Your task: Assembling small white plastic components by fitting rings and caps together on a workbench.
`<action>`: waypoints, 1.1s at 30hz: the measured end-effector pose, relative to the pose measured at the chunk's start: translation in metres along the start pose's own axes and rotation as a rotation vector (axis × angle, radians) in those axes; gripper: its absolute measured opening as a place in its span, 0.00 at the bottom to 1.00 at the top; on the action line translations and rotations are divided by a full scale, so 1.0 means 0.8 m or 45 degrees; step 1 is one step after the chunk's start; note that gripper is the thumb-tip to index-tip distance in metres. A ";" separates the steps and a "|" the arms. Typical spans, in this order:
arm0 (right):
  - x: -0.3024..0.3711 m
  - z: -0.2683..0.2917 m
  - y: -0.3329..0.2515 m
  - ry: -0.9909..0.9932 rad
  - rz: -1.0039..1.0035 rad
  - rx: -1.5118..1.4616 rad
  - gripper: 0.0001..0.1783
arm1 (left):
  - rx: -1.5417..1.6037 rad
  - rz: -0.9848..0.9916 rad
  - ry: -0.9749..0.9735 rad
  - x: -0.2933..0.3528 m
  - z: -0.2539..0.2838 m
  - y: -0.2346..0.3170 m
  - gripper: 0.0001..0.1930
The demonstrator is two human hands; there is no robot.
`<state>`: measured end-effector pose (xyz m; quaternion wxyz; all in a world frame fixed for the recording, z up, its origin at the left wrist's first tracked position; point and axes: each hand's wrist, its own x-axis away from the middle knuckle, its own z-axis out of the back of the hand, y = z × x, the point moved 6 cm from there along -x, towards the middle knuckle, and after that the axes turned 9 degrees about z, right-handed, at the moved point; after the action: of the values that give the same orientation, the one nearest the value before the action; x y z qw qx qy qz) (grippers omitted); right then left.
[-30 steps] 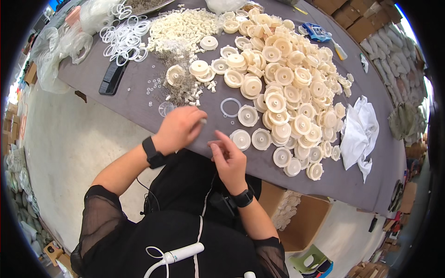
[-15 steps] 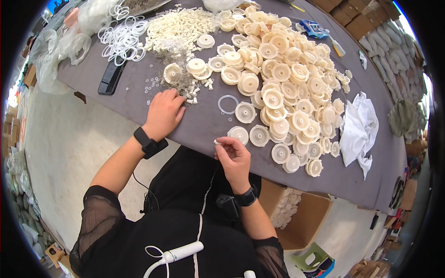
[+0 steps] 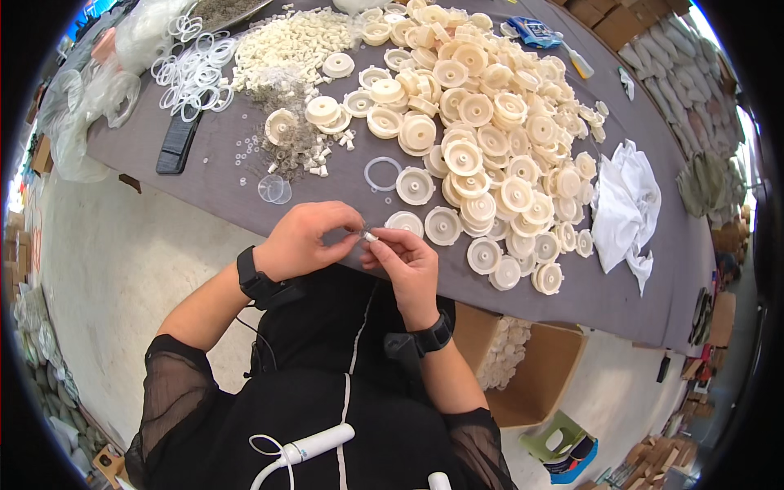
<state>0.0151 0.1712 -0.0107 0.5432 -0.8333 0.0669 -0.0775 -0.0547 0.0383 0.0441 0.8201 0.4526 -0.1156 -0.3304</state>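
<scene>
My left hand (image 3: pixel 306 241) and my right hand (image 3: pixel 406 260) meet at the near edge of the grey table (image 3: pixel 204 188), fingertips together. Between them they pinch a small white plastic piece (image 3: pixel 369 236); my left fingers also hold something tiny against it, too small to make out. Just beyond my hands lie two cream round caps (image 3: pixel 404 222) and a loose white ring (image 3: pixel 381 173). A little heap of small springs and white pegs (image 3: pixel 298 151) lies to the left of them. Both wrists wear black bands.
A big pile of cream round caps (image 3: pixel 490 122) covers the table's middle and right. White rings (image 3: pixel 192 69), a heap of small white parts (image 3: pixel 286 41), a black remote-like bar (image 3: pixel 177 143), a white cloth (image 3: pixel 625 204) and clear bags (image 3: pixel 82 106) lie around. An open cardboard box (image 3: pixel 531 376) sits under the table.
My left hand reached out to the heap of small parts, then drew back to meet my right hand at the table edge.
</scene>
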 end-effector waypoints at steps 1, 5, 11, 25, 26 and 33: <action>0.000 -0.001 0.000 -0.027 -0.019 -0.007 0.11 | 0.001 -0.001 -0.002 0.000 -0.002 -0.001 0.09; -0.005 0.009 0.002 -0.074 -0.126 0.009 0.12 | 0.045 -0.034 -0.007 -0.002 -0.004 0.000 0.08; 0.000 0.014 0.006 -0.033 -0.108 -0.059 0.12 | 0.314 0.203 -0.017 -0.012 -0.017 -0.002 0.09; 0.003 0.064 -0.020 0.169 0.230 -0.225 0.10 | -0.023 -0.062 0.105 -0.084 -0.025 0.029 0.14; 0.003 0.066 -0.019 0.179 0.230 -0.227 0.10 | -0.162 -0.063 0.207 -0.102 -0.016 0.015 0.15; 0.003 0.058 -0.025 0.109 0.234 -0.285 0.09 | -0.753 0.043 0.204 -0.139 -0.005 -0.043 0.11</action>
<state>0.0271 0.2204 -0.0111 0.4482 -0.8751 0.1742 -0.0552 -0.1518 0.1000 0.0257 0.9282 0.2169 0.0430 -0.2993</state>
